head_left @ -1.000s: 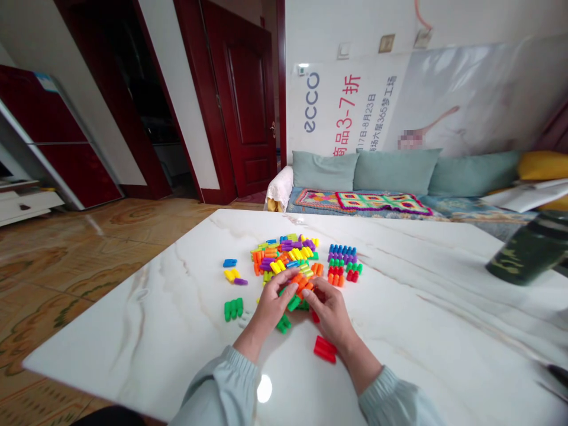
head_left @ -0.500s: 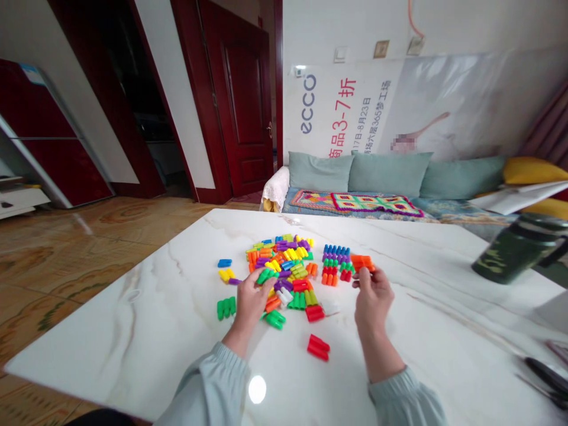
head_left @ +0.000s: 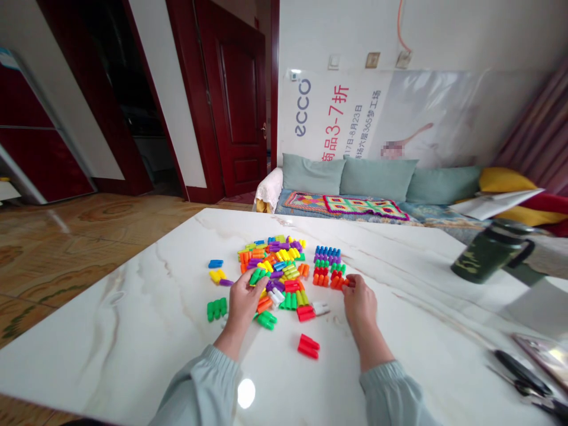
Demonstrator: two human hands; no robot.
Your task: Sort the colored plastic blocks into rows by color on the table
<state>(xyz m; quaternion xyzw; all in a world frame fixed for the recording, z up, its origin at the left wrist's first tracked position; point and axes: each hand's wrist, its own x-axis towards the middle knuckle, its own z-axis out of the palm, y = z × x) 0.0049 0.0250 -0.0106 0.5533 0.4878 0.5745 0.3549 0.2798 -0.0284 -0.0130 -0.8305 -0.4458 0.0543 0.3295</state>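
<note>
Okay, so a green block (head_left: 217,309) is sitting left of centre on the white bench (head_left: 133,331). Next over, the left hand (head_left: 242,296) is pinching a green piece (head_left: 257,276) by the colourful pile (head_left: 278,266) mid-frame. A red piece (head_left: 308,346) is lying lower centre. Just right of centre, some neat rows (head_left: 327,259) are standing, and an orange piece (head_left: 337,283) is sitting at their near end, with the right hand (head_left: 360,302) pinching it. A dark green mug (head_left: 483,254) is standing far right.

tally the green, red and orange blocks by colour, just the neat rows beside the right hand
Green blocks: 2
Red blocks: 2
Orange blocks: 2, one touched by the right hand
Total: 6
</note>
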